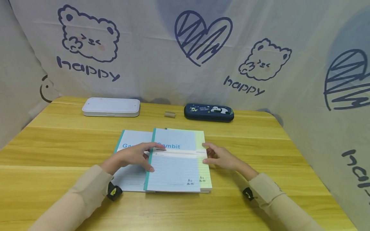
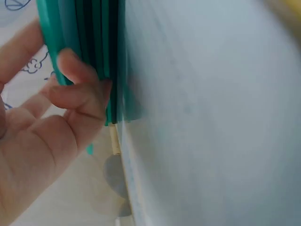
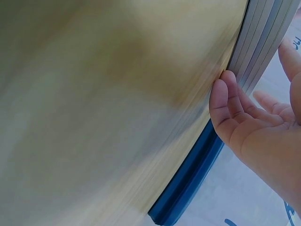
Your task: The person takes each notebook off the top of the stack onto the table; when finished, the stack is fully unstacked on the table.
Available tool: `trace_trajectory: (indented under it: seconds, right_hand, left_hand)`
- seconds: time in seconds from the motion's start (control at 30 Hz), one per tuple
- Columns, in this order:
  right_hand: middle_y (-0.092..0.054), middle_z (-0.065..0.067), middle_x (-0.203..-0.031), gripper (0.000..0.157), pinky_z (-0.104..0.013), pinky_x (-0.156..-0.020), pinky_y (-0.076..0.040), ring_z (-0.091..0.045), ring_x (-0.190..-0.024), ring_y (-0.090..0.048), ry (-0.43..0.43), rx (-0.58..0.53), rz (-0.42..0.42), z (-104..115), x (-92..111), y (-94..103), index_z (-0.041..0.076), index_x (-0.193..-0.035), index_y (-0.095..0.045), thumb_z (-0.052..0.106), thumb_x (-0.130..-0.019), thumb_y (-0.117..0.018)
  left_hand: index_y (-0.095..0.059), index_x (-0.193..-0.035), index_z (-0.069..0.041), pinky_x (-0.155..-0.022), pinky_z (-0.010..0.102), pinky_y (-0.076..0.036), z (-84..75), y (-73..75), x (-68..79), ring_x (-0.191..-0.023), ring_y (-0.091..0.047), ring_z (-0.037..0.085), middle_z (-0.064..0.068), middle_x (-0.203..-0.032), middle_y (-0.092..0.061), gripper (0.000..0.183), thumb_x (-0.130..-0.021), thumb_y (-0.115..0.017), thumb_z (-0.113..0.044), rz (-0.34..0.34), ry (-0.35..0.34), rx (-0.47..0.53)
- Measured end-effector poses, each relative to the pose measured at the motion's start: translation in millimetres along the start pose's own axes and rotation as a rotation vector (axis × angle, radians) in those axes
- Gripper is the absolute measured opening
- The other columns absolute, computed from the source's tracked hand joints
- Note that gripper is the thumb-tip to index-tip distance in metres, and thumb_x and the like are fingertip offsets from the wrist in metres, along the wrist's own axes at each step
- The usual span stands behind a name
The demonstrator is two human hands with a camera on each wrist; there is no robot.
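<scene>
A white-blue notebook (image 1: 176,175) marked "Gambit", with a teal spine and a white band across it, lies on top of a pale yellow-green notebook (image 1: 205,176). Another white-blue notebook (image 1: 130,178) sticks out to the left, partly covered. My left hand (image 1: 134,154) holds the stack at its spine side, thumb and index finger on the top cover; the left wrist view shows curled fingers against several teal spines (image 2: 94,33). My right hand (image 1: 222,158) grips the right side, its fingers curled against the page edges (image 3: 263,37) in the right wrist view.
On the wooden table (image 1: 72,141), a white case (image 1: 111,107) stands at the back left. A small tan block (image 1: 169,114) and a dark blue panda pencil case (image 1: 209,113) are to its right. A printed curtain (image 1: 150,51) hangs behind the table.
</scene>
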State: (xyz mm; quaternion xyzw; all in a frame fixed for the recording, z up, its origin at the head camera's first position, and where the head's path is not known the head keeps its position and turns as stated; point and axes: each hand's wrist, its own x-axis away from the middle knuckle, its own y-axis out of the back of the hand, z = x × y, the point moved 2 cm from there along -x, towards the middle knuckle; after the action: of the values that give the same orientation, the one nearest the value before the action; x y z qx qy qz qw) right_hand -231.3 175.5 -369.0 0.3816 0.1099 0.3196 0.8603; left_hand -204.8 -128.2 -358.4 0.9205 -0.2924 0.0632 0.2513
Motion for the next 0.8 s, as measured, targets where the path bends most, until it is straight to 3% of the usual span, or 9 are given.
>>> trace_trajectory:
  seconds: [0.2,0.3,0.37,0.43,0.53,0.63,0.8]
  right_hand:
    - [-0.052,-0.010,-0.103,0.062,-0.032,-0.077,-0.043,-0.019,-0.089,-0.051,-0.001,-0.004,0.007,-1.3,-0.3,-0.6,-0.005,-0.134,-0.031,0.022,-0.086,-0.060]
    - [-0.052,-0.009,-0.102,0.062,-0.032,-0.077,-0.043,-0.019,-0.088,-0.050,0.003,0.000,0.010,-1.8,0.0,-0.6,-0.005,-0.134,-0.032,0.023,-0.086,-0.060]
    - [-0.052,-0.009,-0.101,0.062,-0.032,-0.077,-0.043,-0.019,-0.088,-0.050,0.006,0.001,0.011,-1.8,0.1,-0.7,-0.005,-0.134,-0.032,0.023,-0.087,-0.060]
    - [-0.052,-0.009,-0.101,0.061,-0.032,-0.076,-0.043,-0.019,-0.088,-0.050,0.009,0.000,0.011,-1.7,0.2,-0.6,-0.005,-0.134,-0.032,0.023,-0.087,-0.059]
    - [-0.052,-0.008,-0.100,0.061,-0.032,-0.076,-0.043,-0.019,-0.088,-0.049,0.011,-0.002,0.011,-1.3,0.1,-0.5,-0.006,-0.134,-0.032,0.022,-0.087,-0.059]
    - [-0.052,-0.009,-0.100,0.060,-0.033,-0.076,-0.043,-0.020,-0.088,-0.049,0.011,-0.006,0.010,-0.9,0.2,-0.5,-0.006,-0.133,-0.032,0.022,-0.087,-0.059]
    - [-0.052,-0.009,-0.101,0.060,-0.032,-0.077,-0.043,-0.020,-0.090,-0.050,0.014,-0.002,0.010,-0.7,0.8,-0.6,-0.006,-0.133,-0.032,0.023,-0.087,-0.059]
  left_hand:
    - [-0.041,-0.135,-0.014,-0.066,0.032,-0.037,4.7,3.2,7.8,-0.081,-0.038,0.024,0.018,-0.132,-0.027,0.080,-0.064,-0.076,0.002,0.081,-0.050,0.138]
    - [-0.041,-0.135,-0.011,-0.075,0.034,-0.037,7.7,5.0,9.9,-0.100,-0.036,0.028,0.020,-0.139,-0.023,0.079,-0.065,-0.075,0.003,0.098,-0.071,0.173]
    - [-0.042,-0.134,-0.008,-0.087,0.037,-0.032,9.1,6.1,11.5,-0.117,-0.023,0.029,0.020,-0.142,-0.019,0.077,-0.065,-0.074,0.003,0.107,-0.089,0.201]
    - [-0.042,-0.133,-0.006,-0.092,0.038,-0.028,11.0,7.3,13.3,-0.120,-0.019,0.029,0.019,-0.143,-0.020,0.075,-0.066,-0.073,0.003,0.110,-0.096,0.222]
    - [-0.040,-0.133,-0.002,-0.091,0.032,-0.029,13.2,9.0,16.0,-0.116,-0.025,0.024,0.019,-0.142,-0.022,0.073,-0.068,-0.071,0.004,0.121,-0.118,0.259]
    - [-0.037,-0.135,0.000,-0.073,0.024,-0.037,14.9,10.5,18.3,-0.089,-0.038,0.017,0.020,-0.141,-0.023,0.071,-0.071,-0.068,0.004,0.139,-0.140,0.298]
    - [-0.031,-0.136,0.002,-0.059,0.022,-0.038,17.8,10.6,22.2,-0.072,-0.034,0.012,0.023,-0.143,-0.009,0.072,-0.074,-0.065,0.006,0.187,-0.171,0.393]
